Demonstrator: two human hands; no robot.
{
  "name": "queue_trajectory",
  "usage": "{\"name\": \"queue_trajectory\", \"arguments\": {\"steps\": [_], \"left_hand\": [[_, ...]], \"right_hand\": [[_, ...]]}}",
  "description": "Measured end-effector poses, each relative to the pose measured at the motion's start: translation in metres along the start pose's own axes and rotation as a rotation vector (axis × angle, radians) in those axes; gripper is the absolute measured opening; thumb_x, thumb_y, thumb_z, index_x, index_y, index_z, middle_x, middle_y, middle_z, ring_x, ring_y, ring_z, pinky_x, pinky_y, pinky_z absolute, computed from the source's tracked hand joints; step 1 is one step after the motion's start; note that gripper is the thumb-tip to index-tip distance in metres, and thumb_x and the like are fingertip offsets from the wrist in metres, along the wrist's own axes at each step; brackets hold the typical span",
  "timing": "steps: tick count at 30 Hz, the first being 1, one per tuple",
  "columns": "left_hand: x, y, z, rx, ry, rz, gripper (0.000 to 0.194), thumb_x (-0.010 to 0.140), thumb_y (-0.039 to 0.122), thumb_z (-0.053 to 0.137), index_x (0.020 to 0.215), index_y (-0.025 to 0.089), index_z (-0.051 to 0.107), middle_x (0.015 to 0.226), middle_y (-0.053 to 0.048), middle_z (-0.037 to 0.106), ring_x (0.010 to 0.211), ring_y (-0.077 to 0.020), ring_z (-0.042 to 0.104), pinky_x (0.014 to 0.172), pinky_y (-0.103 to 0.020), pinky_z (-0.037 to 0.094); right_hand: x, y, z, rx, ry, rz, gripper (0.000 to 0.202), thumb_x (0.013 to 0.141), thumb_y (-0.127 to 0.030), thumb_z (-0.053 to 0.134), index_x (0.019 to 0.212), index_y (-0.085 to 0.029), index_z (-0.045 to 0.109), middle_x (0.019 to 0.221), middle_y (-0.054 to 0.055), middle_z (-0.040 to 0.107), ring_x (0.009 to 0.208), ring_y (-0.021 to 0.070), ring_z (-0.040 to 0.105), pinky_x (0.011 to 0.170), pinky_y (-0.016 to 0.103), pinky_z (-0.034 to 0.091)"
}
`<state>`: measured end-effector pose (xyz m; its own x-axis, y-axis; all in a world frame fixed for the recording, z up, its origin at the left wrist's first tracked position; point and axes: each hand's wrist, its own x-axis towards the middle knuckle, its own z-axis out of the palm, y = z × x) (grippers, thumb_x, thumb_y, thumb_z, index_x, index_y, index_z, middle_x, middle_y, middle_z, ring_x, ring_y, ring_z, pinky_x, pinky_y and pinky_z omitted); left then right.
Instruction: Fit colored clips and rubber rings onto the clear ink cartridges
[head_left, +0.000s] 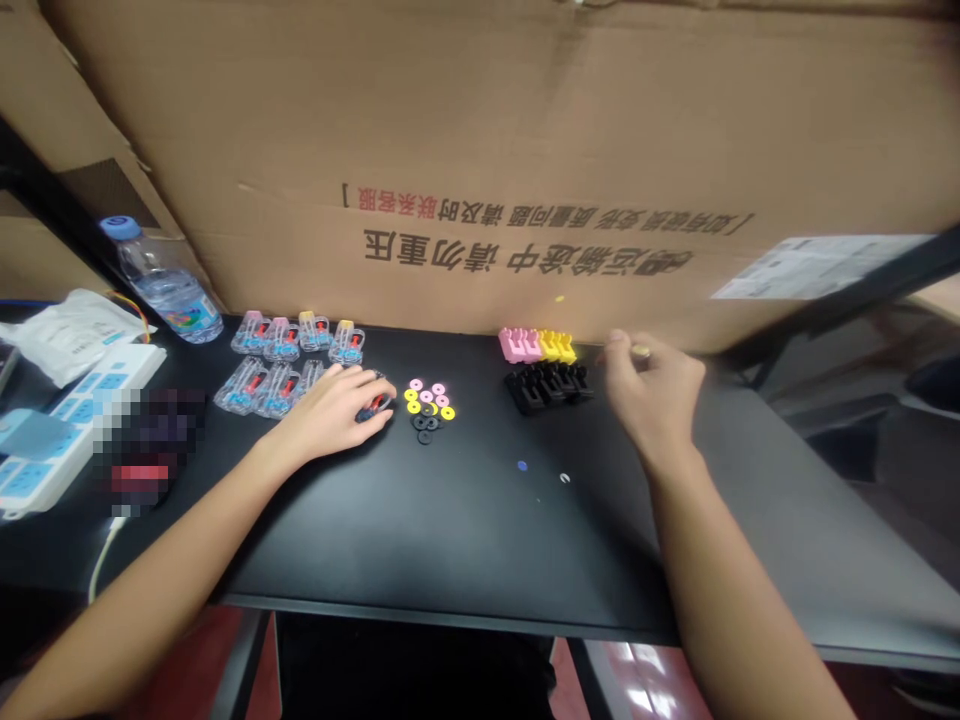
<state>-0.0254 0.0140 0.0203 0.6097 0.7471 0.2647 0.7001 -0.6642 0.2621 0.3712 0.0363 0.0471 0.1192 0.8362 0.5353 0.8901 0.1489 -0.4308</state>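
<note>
My left hand (341, 410) curls palm down over a clear piece with red inside (373, 407), at the right end of two rows of clear plastic pieces (282, 340). Just right of it lie pink, yellow and black rings (427, 397). My right hand (649, 385) is raised at the right with its fingers curled. Something small and yellowish shows at its fingers, too blurred to name. Left of that hand stand pink parts (520, 345), yellow parts (557, 346) and a row of black parts (547, 387).
A large cardboard sheet (465, 120) stands along the back of the black table (450, 540). At the left are a water bottle (172, 285), a white plastic bag (71, 335) and a power strip (112, 383). A blue disc (523, 466) and a whitish clip (565, 478) lie mid-table.
</note>
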Motion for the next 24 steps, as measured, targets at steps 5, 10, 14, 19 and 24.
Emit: {"name": "queue_trajectory", "arguments": {"steps": [5,10,14,19,24], "left_hand": [[0.000,0.002,0.006,-0.074,-0.016,-0.035,0.019,0.103,0.033,0.057,0.102,0.022,0.073,0.081,-0.001,0.069,0.080,-0.0208,0.066,0.083,-0.038,0.041],[0.000,-0.002,0.003,-0.026,0.022,-0.082,0.020,0.101,0.030,0.055,0.096,0.022,0.073,0.073,0.000,0.068,0.068,-0.0191,0.064,0.079,-0.038,0.042],[0.000,-0.004,0.001,0.005,0.015,-0.098,0.019,0.100,0.028,0.055,0.094,0.022,0.072,0.071,0.001,0.068,0.065,-0.0188,0.064,0.079,-0.037,0.041],[0.000,-0.004,0.002,-0.007,0.026,-0.096,0.018,0.100,0.029,0.056,0.096,0.023,0.073,0.072,0.000,0.068,0.067,-0.0195,0.065,0.080,-0.038,0.041],[0.000,-0.004,0.002,-0.003,0.039,-0.100,0.018,0.100,0.028,0.057,0.096,0.023,0.073,0.072,0.001,0.069,0.066,-0.0191,0.065,0.079,-0.038,0.041]], "right_hand": [[-0.005,-0.009,0.008,0.056,-0.075,-0.046,0.034,0.093,-0.050,0.061,0.070,-0.024,0.063,0.060,0.003,0.061,0.057,0.0197,0.055,0.063,0.033,0.042],[-0.015,-0.020,0.020,-0.083,-0.364,-0.092,0.034,0.089,-0.051,0.068,0.068,-0.024,0.064,0.066,0.003,0.069,0.060,0.0203,0.062,0.060,0.030,0.038],[-0.017,-0.017,0.025,-0.181,-0.428,-0.071,0.028,0.088,-0.047,0.072,0.071,-0.025,0.066,0.067,0.003,0.070,0.061,0.0210,0.062,0.058,0.029,0.035],[-0.013,-0.012,0.030,-0.185,-0.347,-0.054,0.026,0.090,-0.044,0.066,0.073,-0.024,0.065,0.071,0.004,0.071,0.065,0.0222,0.065,0.059,0.030,0.037],[-0.004,-0.003,0.017,-0.107,-0.093,-0.004,0.037,0.098,-0.046,0.054,0.069,-0.024,0.062,0.064,0.006,0.067,0.061,0.0216,0.059,0.064,0.033,0.041]]}}
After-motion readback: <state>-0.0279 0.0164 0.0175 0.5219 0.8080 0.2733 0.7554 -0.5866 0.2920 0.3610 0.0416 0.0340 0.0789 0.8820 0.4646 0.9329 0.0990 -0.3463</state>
